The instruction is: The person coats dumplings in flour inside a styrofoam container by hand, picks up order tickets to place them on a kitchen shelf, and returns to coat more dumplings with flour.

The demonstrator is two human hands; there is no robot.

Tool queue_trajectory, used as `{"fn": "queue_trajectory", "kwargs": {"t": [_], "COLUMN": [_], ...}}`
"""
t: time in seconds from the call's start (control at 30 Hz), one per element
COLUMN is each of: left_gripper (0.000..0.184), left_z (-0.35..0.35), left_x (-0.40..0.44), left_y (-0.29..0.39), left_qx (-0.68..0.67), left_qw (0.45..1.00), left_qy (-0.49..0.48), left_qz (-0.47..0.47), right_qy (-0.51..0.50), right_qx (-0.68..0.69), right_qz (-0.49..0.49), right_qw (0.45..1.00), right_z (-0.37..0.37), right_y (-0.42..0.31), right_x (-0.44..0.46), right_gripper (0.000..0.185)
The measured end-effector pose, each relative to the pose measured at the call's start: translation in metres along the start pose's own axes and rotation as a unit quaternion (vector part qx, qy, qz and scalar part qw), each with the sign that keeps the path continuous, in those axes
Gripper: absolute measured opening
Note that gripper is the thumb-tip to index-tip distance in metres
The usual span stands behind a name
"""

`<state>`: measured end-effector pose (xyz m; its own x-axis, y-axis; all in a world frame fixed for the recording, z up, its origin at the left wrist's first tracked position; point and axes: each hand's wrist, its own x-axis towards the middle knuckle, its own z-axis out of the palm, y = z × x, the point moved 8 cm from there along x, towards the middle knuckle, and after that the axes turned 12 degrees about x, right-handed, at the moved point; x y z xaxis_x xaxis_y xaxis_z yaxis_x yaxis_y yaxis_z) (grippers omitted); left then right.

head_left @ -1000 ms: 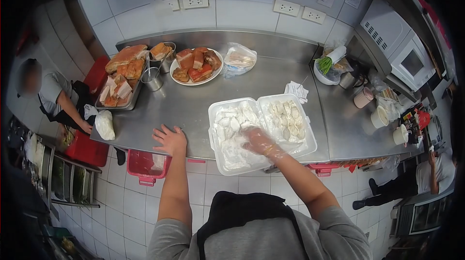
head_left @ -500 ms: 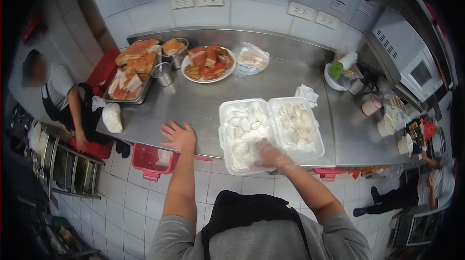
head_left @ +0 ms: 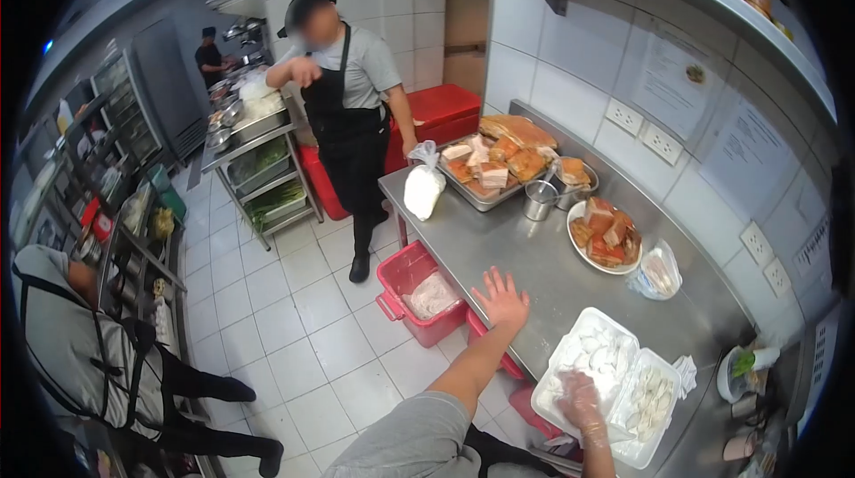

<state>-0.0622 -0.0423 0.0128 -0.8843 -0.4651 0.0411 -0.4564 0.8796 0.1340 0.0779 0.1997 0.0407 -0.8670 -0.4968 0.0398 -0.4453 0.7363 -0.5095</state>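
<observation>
My left hand (head_left: 502, 300) lies flat with spread fingers on the steel table (head_left: 463, 251), near its front edge. In the left half of an open white foam box (head_left: 541, 393) is my right hand (head_left: 580, 400), in a clear plastic glove dusted white. It touches the floury pieces (head_left: 595, 344); whether its fingers grip one is hidden. Pale pieces (head_left: 652, 402) also fill the box's right half. A crumpled white paper (head_left: 685, 375) sits beside the box. Beyond my left hand are a plate of browned meat (head_left: 606, 246) and a bagged item (head_left: 657, 273).
A metal tray of meat (head_left: 485, 202), steel cups (head_left: 539, 200) and a white bag (head_left: 424, 191) stand at the table's far end. One person (head_left: 347, 104) stands beside it; another (head_left: 80, 335) is at the left. A pink bin (head_left: 427, 300) is on the floor.
The view has swung left, bringing more of the kitchen and people into sight. My left hand stays flat on the table, and my right hand remains in the foam box.
</observation>
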Motion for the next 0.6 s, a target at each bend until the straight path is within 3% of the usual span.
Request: {"fn": "queue_trajectory", "kwargs": {"t": [0.07, 0.17, 0.27, 0.4, 0.5, 0.6], "left_gripper": [0.064, 0.064, 0.065, 0.065, 0.065, 0.065], "left_z": [0.001, 0.002, 0.000, 0.000, 0.003, 0.002], "left_x": [0.000, 0.002, 0.001, 0.001, 0.002, 0.002], "left_y": [-0.001, 0.000, 0.000, -0.001, 0.000, 0.000], "left_qx": [0.000, -0.001, 0.002, 0.004, 0.005, 0.000], "left_qw": [1.000, 1.000, 1.000, 1.000, 1.000, 1.000], "left_qy": [0.001, -0.002, -0.016, -0.024, -0.020, -0.018], "left_qz": [-0.003, -0.004, -0.004, -0.003, -0.003, -0.003], "right_qy": [0.035, -0.073, -0.115, -0.007, -0.020, -0.028], "right_qx": [0.016, 0.089, 0.057, 0.005, -0.067, 0.029], "right_qz": [-0.020, 0.065, 0.150, 0.100, 0.039, 0.011], "right_qw": [0.999, 0.991, 0.980, 0.995, 0.997, 0.999], "right_z": [0.000, 0.005, -0.009, -0.023, -0.017, 0.007], "right_y": [-0.014, -0.001, 0.011, 0.026, -0.031, -0.024], "right_x": [0.004, 0.001, -0.007, -0.008, 0.000, -0.003], "right_gripper": [0.052, 0.047, 0.048, 0.046, 0.043, 0.039]}}
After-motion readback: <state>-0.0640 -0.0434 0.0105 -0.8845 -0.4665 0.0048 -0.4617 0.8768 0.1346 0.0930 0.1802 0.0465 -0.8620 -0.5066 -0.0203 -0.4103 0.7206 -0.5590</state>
